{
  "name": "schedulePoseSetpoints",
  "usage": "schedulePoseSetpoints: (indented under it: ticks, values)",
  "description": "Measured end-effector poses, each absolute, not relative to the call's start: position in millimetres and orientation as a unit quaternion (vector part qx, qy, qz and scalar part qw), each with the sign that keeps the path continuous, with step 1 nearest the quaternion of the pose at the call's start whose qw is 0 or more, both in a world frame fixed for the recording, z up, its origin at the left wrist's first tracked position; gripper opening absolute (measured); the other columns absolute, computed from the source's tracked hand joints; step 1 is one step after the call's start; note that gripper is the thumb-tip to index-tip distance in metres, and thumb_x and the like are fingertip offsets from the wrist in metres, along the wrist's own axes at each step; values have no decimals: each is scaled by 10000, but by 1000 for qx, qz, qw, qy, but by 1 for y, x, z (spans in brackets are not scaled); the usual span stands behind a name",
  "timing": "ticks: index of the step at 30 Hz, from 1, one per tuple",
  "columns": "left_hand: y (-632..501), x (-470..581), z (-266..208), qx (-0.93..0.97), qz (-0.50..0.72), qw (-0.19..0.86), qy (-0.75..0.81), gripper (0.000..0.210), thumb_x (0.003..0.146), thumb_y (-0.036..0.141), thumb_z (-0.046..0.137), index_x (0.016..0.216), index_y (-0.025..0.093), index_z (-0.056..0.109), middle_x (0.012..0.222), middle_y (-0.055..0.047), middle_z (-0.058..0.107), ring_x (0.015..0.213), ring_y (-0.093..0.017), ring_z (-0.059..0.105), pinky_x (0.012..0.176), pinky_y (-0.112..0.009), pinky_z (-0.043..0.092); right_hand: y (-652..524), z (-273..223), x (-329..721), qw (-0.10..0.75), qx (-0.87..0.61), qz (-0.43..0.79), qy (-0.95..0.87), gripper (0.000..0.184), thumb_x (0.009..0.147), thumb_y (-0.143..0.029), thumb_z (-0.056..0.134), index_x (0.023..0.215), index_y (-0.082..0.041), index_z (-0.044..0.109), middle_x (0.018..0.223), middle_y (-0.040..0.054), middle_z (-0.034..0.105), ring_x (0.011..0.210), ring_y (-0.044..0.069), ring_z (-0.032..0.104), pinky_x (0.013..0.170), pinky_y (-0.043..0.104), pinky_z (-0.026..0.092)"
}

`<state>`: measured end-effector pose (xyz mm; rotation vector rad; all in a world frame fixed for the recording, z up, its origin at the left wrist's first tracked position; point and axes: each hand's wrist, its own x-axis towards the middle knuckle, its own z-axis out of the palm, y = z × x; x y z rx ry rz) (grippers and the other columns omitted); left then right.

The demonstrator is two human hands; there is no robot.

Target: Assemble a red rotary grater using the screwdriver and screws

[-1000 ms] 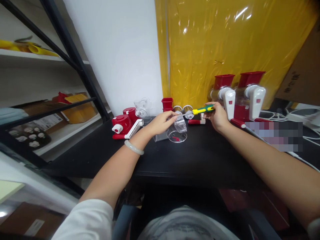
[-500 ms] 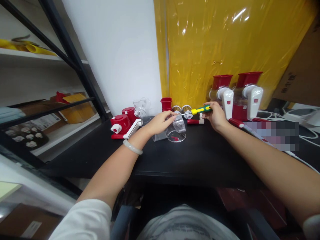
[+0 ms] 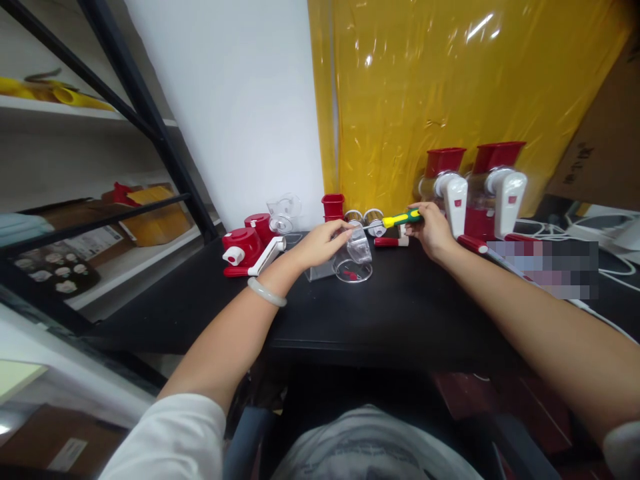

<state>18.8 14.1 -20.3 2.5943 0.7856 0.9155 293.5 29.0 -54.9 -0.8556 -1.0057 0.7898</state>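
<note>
My left hand (image 3: 325,241) is closed on a clear plastic housing (image 3: 359,245), holding it tilted over the black table. In my right hand (image 3: 431,227) is a screwdriver (image 3: 401,218) with a yellow and green handle, gripped near the handle's end. Its metal shaft points left and meets the upper part of the housing; whether the tip sits on a screw is too small to tell. Below the housing lies a clear round dish (image 3: 353,271) with small red pieces in it. Part of the clear plastic is hidden behind my left fingers.
Red bases with white cranks (image 3: 243,250) stand at the left. Two assembled red and white graters (image 3: 453,193) stand at the right. A red hopper (image 3: 333,207), metal drums (image 3: 373,222) and a red handle (image 3: 390,242) lie behind my hands. White cables (image 3: 543,231) run along the right.
Both hands keep nearly the same place, with the screwdriver still against the clear housing. The screwdriver's handle has turned slightly, showing more yellow. The view has shifted a little.
</note>
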Motion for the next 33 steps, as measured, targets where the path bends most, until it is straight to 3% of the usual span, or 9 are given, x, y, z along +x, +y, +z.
schedulePoseSetpoints:
  ticks: [20, 26, 30, 33]
  values:
    - [14, 19, -20, 898, 323, 144, 261, 293, 999, 389, 447, 1128, 188, 616, 1156, -80, 659, 1073, -233, 604, 970, -402, 447, 26, -51, 291, 726, -394, 335, -453, 41, 820, -259, 533, 800, -223, 533, 560, -47, 524, 393, 82, 456, 330, 183, 343]
    - [16, 18, -21, 901, 325, 140, 253, 285, 997, 380, 445, 1133, 193, 612, 1171, -79, 656, 1083, -233, 602, 971, -401, 452, 28, -53, 294, 716, -395, 310, -485, 325, 777, -511, 652, 775, -220, 506, 505, -65, 480, 351, 63, 410, 311, 181, 286]
    - [16, 18, -21, 900, 327, 139, 254, 276, 997, 369, 448, 1133, 196, 614, 1160, -76, 657, 1072, -233, 604, 969, -408, 453, 25, -54, 295, 702, -403, 283, -514, 467, 751, -687, 601, 733, -232, 497, 418, -81, 385, 332, 77, 362, 338, 216, 343]
    - [16, 18, -21, 900, 327, 136, 253, 275, 997, 374, 450, 1129, 198, 615, 1153, -74, 659, 1061, -233, 608, 962, -411, 455, 25, -55, 295, 695, -420, 269, -518, 517, 776, -747, 502, 727, -233, 514, 429, -54, 416, 340, 98, 386, 338, 240, 346]
